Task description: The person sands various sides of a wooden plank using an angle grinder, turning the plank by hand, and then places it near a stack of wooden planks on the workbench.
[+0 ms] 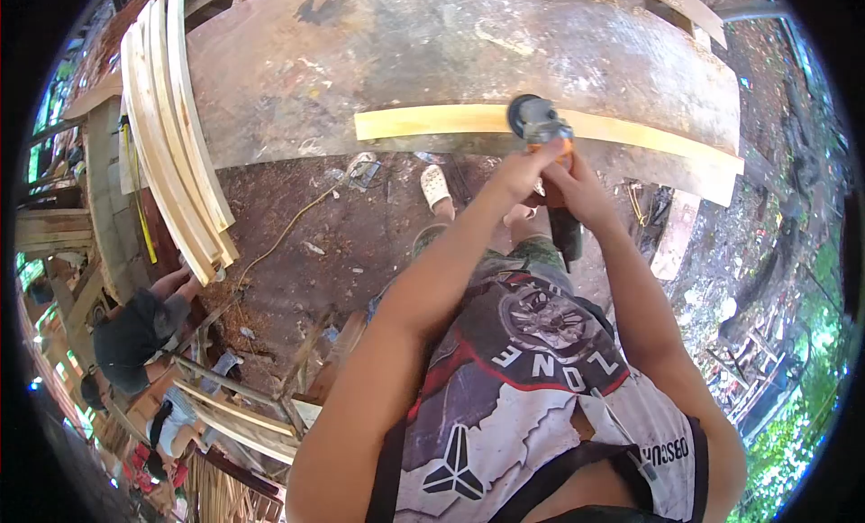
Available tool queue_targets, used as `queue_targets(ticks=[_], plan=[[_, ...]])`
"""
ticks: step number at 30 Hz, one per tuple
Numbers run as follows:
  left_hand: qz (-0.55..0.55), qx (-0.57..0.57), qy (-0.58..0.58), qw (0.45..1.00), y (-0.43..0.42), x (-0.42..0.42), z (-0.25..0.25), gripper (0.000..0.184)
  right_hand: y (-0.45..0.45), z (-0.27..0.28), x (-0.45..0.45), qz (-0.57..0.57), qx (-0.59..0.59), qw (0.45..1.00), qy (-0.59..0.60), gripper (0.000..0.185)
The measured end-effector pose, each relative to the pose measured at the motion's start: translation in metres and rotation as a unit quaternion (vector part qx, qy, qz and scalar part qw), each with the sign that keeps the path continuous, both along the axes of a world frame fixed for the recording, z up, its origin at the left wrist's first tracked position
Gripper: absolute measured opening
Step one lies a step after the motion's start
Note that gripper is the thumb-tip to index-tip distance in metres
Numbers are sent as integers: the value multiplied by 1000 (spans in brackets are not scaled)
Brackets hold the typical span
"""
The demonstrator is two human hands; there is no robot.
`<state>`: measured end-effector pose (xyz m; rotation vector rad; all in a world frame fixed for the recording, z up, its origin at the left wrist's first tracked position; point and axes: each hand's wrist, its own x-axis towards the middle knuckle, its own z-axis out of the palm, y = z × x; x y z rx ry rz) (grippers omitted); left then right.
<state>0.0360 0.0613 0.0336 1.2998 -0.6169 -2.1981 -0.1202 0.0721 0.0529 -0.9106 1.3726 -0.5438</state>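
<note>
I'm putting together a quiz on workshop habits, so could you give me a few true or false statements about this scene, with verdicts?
1. The left hand and right hand are both on the grinder. True.
2. Both hands wear thick gloves. False: they are bare.
3. The grinder is at the right-hand end of the pale plank. False: it is between the two ends.
4. Several long boards lie side by side at the left of the worktop. True.
5. The plank stands upright against a wall. False: it lies along the worktop's near edge.
</note>
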Motion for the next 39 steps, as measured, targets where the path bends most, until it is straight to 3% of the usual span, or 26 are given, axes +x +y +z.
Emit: queue_targets(ticks=[5,10,14,18,21,23,27,29,31,34,36,39], plan=[[79,41,-18,996,22,103,-10,63,-7,-13,97,123,-41,990,-53,48],[117,75,-42,989,40,176,0,78,-6,-3,174,171,-57,983,-31,57],[152,111,-75,979,48,208,10,74,-6,-11,209,206,-52,977,31,67],[168,68,-62,982,48,215,5,72,-11,1,215,227,-39,972,42,61],[101,61,-41,992,37,188,4,71,-4,15,187,195,-4,981,4,53],[77,-90,-46,992,37,156,-20,70,6,12,161,100,9,994,48,49],[34,12,-24,999,35,145,-15,70,13,-36,135,50,-20,998,-22,53],[118,39,-8,992,40,165,-19,71,2,-7,164,146,-20,989,16,57],[135,54,-56,988,40,192,5,72,-5,9,196,166,-5,986,16,57],[155,54,-54,985,45,219,-4,72,-13,-5,222,203,-61,977,-11,64],[186,34,-58,980,44,223,-2,72,-19,1,226,256,-60,960,93,72],[166,11,-47,985,46,204,6,74,-12,-15,209,223,-74,969,72,78]])
